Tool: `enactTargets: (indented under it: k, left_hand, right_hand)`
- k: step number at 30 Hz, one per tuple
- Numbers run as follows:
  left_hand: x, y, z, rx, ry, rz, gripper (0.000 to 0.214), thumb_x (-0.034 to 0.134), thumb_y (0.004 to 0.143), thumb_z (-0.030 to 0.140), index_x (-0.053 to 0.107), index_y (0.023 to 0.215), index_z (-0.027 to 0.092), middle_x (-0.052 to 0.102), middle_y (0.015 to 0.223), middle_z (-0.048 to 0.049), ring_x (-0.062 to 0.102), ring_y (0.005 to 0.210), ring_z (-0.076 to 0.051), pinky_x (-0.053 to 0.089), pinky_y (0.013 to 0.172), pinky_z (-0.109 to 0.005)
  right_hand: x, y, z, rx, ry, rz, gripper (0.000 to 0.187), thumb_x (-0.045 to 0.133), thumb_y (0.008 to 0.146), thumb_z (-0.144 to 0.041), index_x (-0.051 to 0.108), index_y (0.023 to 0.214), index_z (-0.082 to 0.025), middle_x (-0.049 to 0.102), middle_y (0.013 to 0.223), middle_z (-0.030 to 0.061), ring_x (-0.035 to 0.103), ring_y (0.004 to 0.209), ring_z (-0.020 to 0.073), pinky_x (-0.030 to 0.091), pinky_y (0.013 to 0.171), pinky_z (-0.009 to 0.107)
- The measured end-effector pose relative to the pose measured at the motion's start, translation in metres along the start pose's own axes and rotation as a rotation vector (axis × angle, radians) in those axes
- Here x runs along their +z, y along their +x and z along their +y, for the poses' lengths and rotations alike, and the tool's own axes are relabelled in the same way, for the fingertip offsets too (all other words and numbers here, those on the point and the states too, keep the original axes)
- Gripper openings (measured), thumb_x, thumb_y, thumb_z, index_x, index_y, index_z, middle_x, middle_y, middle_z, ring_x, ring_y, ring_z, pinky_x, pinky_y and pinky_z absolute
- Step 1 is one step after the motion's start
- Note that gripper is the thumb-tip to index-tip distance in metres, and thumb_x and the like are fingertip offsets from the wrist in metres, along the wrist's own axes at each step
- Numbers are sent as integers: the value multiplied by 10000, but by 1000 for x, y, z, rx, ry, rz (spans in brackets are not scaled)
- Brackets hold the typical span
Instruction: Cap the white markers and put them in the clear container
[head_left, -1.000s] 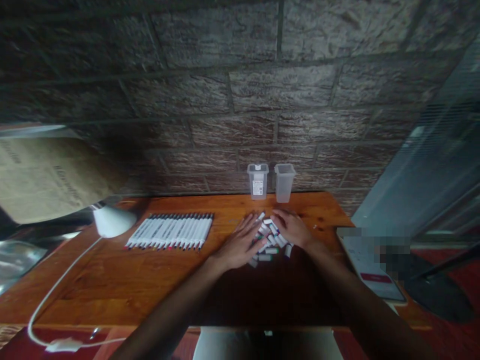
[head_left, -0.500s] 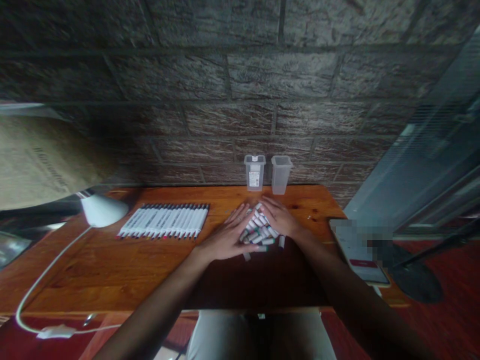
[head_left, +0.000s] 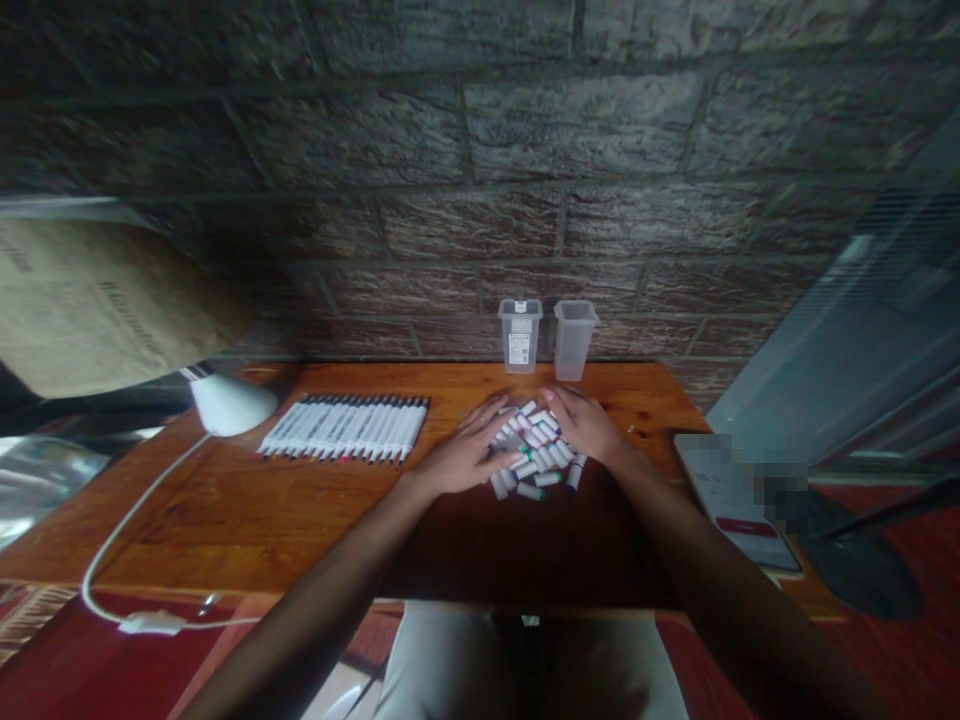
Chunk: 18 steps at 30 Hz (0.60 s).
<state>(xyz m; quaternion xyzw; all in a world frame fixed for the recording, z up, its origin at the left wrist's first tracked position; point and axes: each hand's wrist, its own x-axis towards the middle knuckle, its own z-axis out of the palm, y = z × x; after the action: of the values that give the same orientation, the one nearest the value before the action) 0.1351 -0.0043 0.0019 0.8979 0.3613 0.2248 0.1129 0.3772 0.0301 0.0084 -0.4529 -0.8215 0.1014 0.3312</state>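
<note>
A loose heap of white marker caps [head_left: 541,458] with coloured ends lies on the wooden table between my hands. My left hand [head_left: 469,452] rests along the heap's left side, fingers stretched out and thumb apart, touching the caps. On the other side my right hand [head_left: 589,425] curves around the upper right of the heap, its fingers extended and open. Neither hand grips a cap. To the left, several white markers [head_left: 346,428] lie side by side in a row, dark tips showing at their near and far ends.
Two clear plastic containers [head_left: 520,340] stand against the brick wall at the back. A lamp with a white base [head_left: 232,402] is at left, its cord [head_left: 112,530] running over the front edge. A tablet-like device [head_left: 739,510] lies at the table's right edge.
The caps look more spread out, and my right hand's fingers have drawn slightly away from the heap's top. The whole view has shifted a little.
</note>
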Motion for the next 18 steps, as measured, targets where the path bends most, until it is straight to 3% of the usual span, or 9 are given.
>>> enactTargets:
  k: [3, 5, 10, 14, 18]
  left_hand:
    - [-3, 3, -1, -78, 72, 97, 549, 422, 979, 448, 447, 1450, 168, 478, 1485, -136, 408, 1393, -238, 300, 1174, -397]
    - [-10, 3, -3, -207, 179, 145, 477, 404, 985, 419, 566, 1344, 152, 620, 1326, -140, 543, 1258, -247, 373, 1113, -392]
    - [-44, -11, -15, -756, 590, 246, 422, 403, 951, 421, 734, 997, 164, 716, 990, -175, 661, 1002, -314, 486, 892, -415]
    - [-59, -20, -24, -977, 608, 102, 407, 447, 902, 445, 745, 960, 175, 730, 934, -187, 690, 932, -351, 501, 818, -431]
    - [-53, -17, -21, -993, 581, 14, 412, 445, 886, 445, 750, 973, 182, 742, 953, -187, 700, 945, -360, 503, 822, -433]
  right_hand:
    - [-1, -3, -1, 20, 28, 10, 395, 288, 1026, -367, 646, 1025, -199, 699, 1050, 96, 639, 1028, 201, 466, 948, 317]
    - [0, -4, -2, 43, 26, 4, 392, 300, 1021, -378, 653, 999, -208, 706, 1026, 88, 652, 984, 201, 475, 918, 313]
    - [1, -4, -5, 111, 27, 40, 435, 282, 1020, -406, 660, 926, -213, 723, 983, 86, 670, 949, 201, 473, 886, 300]
    - [-2, -4, -6, 158, 19, 33, 452, 271, 1022, -413, 655, 896, -209, 728, 927, 83, 681, 910, 200, 471, 845, 286]
    - [-4, -3, -7, 191, 13, 31, 454, 277, 1022, -413, 659, 891, -205, 733, 914, 80, 689, 900, 200, 468, 830, 281]
